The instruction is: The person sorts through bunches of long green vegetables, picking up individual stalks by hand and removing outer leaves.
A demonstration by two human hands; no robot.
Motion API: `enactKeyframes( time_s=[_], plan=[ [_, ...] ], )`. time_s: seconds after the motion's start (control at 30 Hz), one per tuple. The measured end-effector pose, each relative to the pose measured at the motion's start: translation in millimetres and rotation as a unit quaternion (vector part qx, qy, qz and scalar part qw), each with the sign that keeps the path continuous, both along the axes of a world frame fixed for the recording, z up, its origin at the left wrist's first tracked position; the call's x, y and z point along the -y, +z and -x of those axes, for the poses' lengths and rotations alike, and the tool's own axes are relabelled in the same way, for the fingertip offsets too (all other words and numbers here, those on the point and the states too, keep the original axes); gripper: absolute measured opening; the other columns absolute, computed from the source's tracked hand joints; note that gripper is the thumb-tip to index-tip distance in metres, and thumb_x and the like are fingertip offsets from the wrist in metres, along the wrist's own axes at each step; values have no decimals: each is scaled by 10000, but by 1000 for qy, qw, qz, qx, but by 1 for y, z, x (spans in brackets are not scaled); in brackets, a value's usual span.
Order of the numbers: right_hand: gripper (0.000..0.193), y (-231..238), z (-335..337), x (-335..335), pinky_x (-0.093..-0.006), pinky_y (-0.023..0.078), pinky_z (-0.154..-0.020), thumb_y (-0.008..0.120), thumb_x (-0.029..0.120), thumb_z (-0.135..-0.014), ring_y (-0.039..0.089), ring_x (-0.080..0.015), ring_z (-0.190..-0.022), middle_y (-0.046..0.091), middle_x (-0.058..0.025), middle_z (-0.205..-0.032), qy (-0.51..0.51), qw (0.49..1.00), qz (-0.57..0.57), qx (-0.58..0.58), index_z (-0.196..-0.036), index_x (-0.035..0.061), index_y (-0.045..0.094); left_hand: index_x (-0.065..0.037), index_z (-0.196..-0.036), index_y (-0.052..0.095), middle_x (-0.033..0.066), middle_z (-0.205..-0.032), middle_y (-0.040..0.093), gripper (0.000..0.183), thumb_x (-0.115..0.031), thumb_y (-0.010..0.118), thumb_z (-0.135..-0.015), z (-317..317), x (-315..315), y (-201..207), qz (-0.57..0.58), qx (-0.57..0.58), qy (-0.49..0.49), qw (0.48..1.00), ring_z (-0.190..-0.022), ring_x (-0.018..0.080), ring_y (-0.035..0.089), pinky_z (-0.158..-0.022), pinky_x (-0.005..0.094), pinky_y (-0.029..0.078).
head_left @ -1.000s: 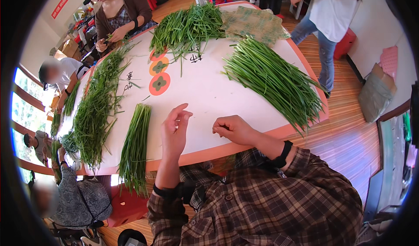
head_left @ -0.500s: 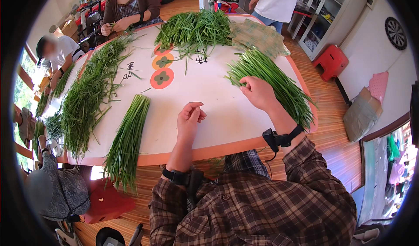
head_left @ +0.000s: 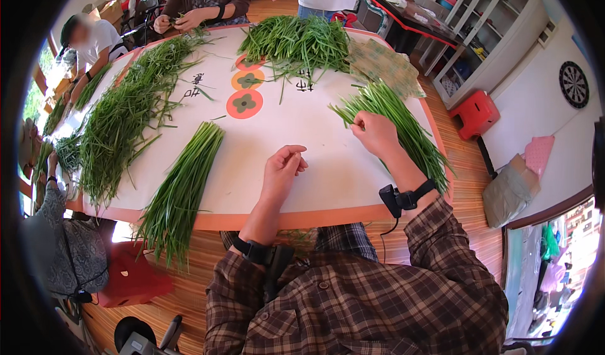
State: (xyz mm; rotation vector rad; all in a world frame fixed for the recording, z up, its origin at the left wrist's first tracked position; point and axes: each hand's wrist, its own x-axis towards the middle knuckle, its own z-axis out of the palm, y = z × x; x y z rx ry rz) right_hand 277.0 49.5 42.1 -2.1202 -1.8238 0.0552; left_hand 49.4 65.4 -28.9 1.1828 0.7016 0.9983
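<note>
My left hand (head_left: 284, 171) is above the near middle of the table, apart from the greens, with its fingers curled and thumb pressed in. Whatever it may hold is too small to make out. My right hand (head_left: 375, 135) is beside the pale cut ends of a bundle of garlic chives (head_left: 408, 130) at the right, touching or just over its near edge. Its fingers are curled together, and what is between them is hidden. Another aligned bundle of garlic chives (head_left: 186, 188) lies to the left, its leaf tips hanging over the table's front edge.
A long loose heap of greens (head_left: 126, 125) covers the table's left side; another pile of greens (head_left: 296, 40) lies at the back. A patterned mat (head_left: 384, 68) is at the back right. Several people sit or stand around the table (head_left: 277, 219). A red stool (head_left: 474, 114) stands right.
The view has shifted slightly, and more of the back right of the room shows. My right hand's fingers are drawn in more tightly by the chives. My left hand stays curled.
</note>
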Motion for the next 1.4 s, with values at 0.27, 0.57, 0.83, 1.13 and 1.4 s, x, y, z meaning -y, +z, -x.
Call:
enactKeyframes(
  time_s=[0.27,0.57,0.83,1.13,1.4],
  plan=[
    [185,-2,62,23,-258,437,-550,646,180,-724,547,-130,-583,592,-55,-665,112,957,36,-266,-801,34,564,-29,-1007,551,-5,-766,575,188,-98,534,-832,-1,2,9,30,57,72,995,-656,62,529,-574,184,398],
    [132,-29,78,28,-230,443,-562,619,100,-740,550,-95,-594,565,-33,-671,119,929,19,-351,-791,18,529,-47,-903,570,8,-796,585,93,-90,525,-835,3,-2,1,61,147,38,986,-703,85,554,-599,201,412],
    [112,-34,84,33,-212,417,-522,594,42,-753,497,-63,-558,542,-15,-664,119,898,6,-422,-804,11,499,-39,-871,566,21,-760,591,93,-99,497,-852,4,-2,1,62,159,67,983,-642,72,529,-571,198,409],
    [107,-29,69,45,-188,402,-504,583,48,-785,479,-46,-553,520,-6,-657,106,872,1,-479,-809,12,485,-38,-832,511,50,-695,590,147,-163,458,-889,10,-9,-1,65,172,211,960,-548,72,475,-523,192,397],
    [112,-17,67,38,-191,395,-489,579,100,-807,487,-61,-536,504,6,-643,92,780,22,-619,-823,41,486,-38,-803,482,35,-749,552,177,-190,454,-888,3,-3,-3,-97,-30,160,982,-683,95,495,-570,208,395]
  ],
)
